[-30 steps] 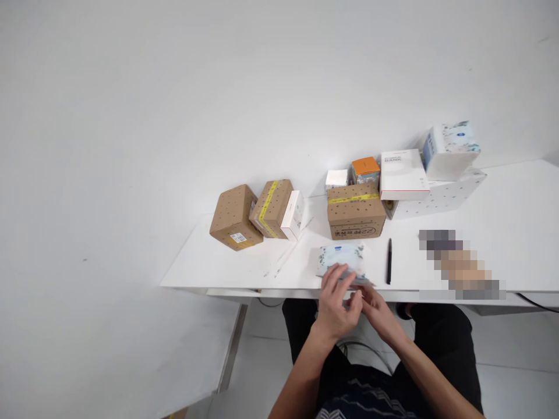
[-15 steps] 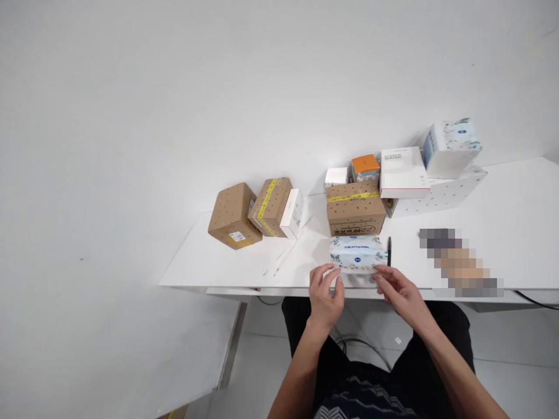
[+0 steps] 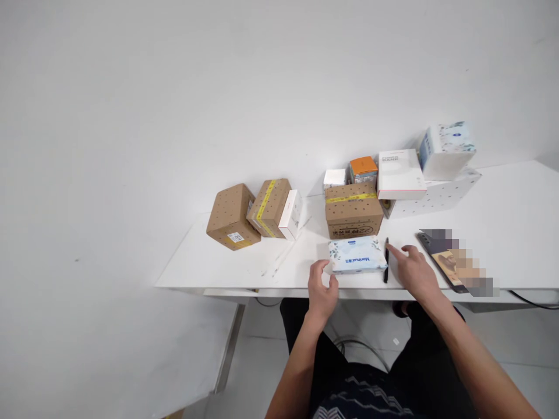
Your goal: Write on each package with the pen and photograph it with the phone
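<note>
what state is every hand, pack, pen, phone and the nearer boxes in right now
light-blue, leaf-printed rectangular pack: lying flat
slim black pen: lying flat
bare left hand: empty, fingers curled beside the pack
bare right hand: index finger at the pen, contact unclear
dark rectangular phone: camera side up, partly pixelated
brown cardboard box behind the pack: closed, yellow-taped
small orange-topped box: closed
</note>
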Available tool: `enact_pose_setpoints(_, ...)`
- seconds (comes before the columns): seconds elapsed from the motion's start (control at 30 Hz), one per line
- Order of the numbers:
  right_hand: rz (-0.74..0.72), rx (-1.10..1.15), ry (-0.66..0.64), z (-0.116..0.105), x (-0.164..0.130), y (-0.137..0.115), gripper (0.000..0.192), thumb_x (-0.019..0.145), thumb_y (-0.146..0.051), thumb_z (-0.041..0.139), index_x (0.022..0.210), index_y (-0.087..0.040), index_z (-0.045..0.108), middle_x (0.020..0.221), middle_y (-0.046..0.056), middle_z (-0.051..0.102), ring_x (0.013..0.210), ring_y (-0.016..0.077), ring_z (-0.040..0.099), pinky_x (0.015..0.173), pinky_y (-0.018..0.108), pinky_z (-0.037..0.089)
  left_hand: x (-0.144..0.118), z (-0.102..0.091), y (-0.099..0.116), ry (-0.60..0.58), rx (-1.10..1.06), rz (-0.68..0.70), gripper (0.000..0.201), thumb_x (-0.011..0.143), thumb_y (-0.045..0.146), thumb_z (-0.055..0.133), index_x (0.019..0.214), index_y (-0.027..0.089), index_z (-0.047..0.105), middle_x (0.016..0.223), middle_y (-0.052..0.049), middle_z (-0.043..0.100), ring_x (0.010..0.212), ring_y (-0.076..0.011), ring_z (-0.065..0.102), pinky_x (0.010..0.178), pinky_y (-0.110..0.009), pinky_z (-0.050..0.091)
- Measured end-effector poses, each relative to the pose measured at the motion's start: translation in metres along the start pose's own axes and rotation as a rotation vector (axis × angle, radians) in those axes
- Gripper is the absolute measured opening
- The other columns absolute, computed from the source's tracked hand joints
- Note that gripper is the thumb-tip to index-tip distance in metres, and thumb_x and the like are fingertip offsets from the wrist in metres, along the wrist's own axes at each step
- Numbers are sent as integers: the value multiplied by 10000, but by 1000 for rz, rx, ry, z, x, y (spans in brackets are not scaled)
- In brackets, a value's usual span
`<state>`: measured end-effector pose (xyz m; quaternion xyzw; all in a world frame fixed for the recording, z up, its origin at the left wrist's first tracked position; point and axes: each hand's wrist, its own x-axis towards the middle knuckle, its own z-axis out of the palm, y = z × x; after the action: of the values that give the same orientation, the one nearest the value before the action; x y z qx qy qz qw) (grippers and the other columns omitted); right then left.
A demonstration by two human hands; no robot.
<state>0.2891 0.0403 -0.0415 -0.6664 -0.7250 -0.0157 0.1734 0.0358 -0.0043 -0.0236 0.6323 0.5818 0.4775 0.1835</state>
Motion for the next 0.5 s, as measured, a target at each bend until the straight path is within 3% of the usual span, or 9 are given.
enact_pose_setpoints(0.13,-227,-164,-117,0,12,3,348,778,-33,478,1010,-195,683,913,165,626,783,270,574,638,355,463,2,6,8,40,136,207,334,800,112,497,1117,184,574,1138,-121,560,1104,-237,554,935,-433,498)
enact_pose_setpoints(0.2,-271,-174,-148,-5,13,3,290,772,-15,490,916,-189,672,883,154,624,773,261,578,629,340,441,3,10,14,43,212,303,323,795,102,508,1092,186,601,1139,-124,560,1099,-245,551,929,-439,496)
enact_pose_setpoints(0.3,-315,-205,-176,-14,13,8,273,786,-15,482,920,-193,640,873,135,624,754,241,587,609,318,404,7,18,21,12,272,403,311,787,93,517,1058,197,631,1122,-109,581,1098,-251,547,941,-445,480)
enact_pose_setpoints(0.4,-305,-208,-167,-22,7,19,211,815,-73,459,896,-192,613,806,106,612,697,223,581,563,302,361,11,25,25,-4,291,446,314,796,89,509,1062,195,635,1119,-99,600,1109,-256,537,948,-440,468)
enact_pose_setpoints(0.5,-163,-39,-50,-30,-4,31,96,813,-197,474,784,-199,565,704,67,577,609,200,551,530,298,344,15,29,26,3,304,449,305,812,85,493,1064,188,631,1104,-93,615,1102,-257,537,941,-428,466)
